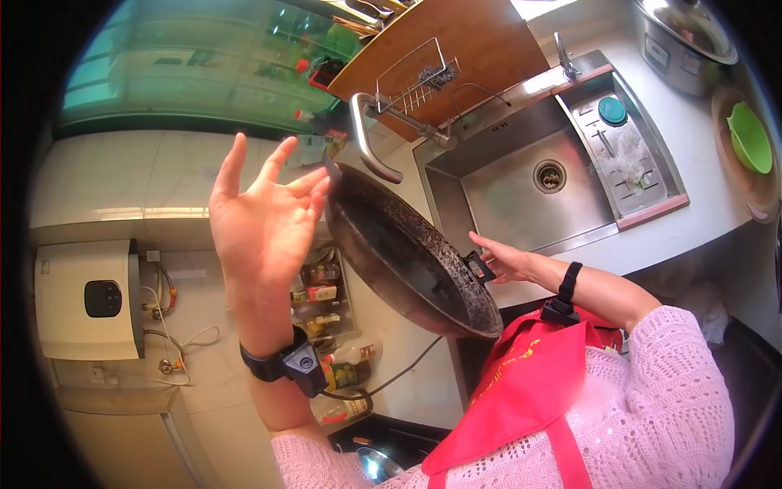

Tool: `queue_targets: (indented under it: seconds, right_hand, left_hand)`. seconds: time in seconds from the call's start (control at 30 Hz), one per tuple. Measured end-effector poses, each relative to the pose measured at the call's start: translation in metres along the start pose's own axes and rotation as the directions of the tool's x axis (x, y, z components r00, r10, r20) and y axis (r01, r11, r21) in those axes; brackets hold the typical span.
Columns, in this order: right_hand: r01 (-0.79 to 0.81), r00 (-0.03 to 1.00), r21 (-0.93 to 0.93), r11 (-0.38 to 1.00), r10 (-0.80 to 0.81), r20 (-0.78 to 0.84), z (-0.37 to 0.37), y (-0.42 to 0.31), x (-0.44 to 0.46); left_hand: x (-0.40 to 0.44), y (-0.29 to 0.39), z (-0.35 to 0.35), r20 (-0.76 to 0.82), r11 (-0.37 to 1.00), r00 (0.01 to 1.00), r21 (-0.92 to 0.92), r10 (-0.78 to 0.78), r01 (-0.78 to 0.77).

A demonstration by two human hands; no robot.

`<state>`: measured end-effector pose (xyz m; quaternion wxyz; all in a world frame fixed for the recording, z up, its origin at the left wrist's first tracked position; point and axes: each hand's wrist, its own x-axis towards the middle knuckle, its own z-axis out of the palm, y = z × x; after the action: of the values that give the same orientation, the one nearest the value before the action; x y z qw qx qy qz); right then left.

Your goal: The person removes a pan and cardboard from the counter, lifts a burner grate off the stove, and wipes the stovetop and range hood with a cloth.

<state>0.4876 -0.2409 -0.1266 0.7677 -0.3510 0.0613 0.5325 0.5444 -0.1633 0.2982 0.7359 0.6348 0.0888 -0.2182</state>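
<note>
A dark, worn wok is held tilted in front of me, its speckled rim turned toward the sink side. At its right edge, my right hand is closed round a short black side handle; part of those fingers is hidden. My left hand is raised, palm facing me and fingers spread. Its nearest fingertips meet or overlap the wok's upper left edge beside a blurred grey piece; whether they bear on it I cannot tell.
Beyond the wok are a steel sink, a curved faucet and a drainer tray. A large lidded pot and green bowl stand right. Bottles line the lower left; a white wall unit hangs farther left.
</note>
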Motion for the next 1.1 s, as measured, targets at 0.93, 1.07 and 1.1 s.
queue_targets:
  seconds: [0.93, 1.07, 1.1]
  right_hand:
    - [-0.011, 0.998, -0.018, 1.000, 0.010, -0.066, 0.000, 0.011, 0.001]
    - [0.127, 0.954, -0.154, 0.980, -0.164, -0.253, -0.019, -0.021, -0.014]
    - [0.121, 0.932, -0.273, 0.954, -0.204, -0.299, -0.029, -0.040, -0.022]
  left_hand:
    - [0.002, -0.006, -0.002, 0.025, 0.999, 0.999, -0.033, -0.040, 0.041]
    - [-0.035, -0.004, -0.011, -0.060, 0.992, 0.997, -0.111, 0.052, -0.058]
    - [-0.047, -0.004, -0.020, -0.047, 0.984, 0.997, -0.160, 0.065, -0.072]
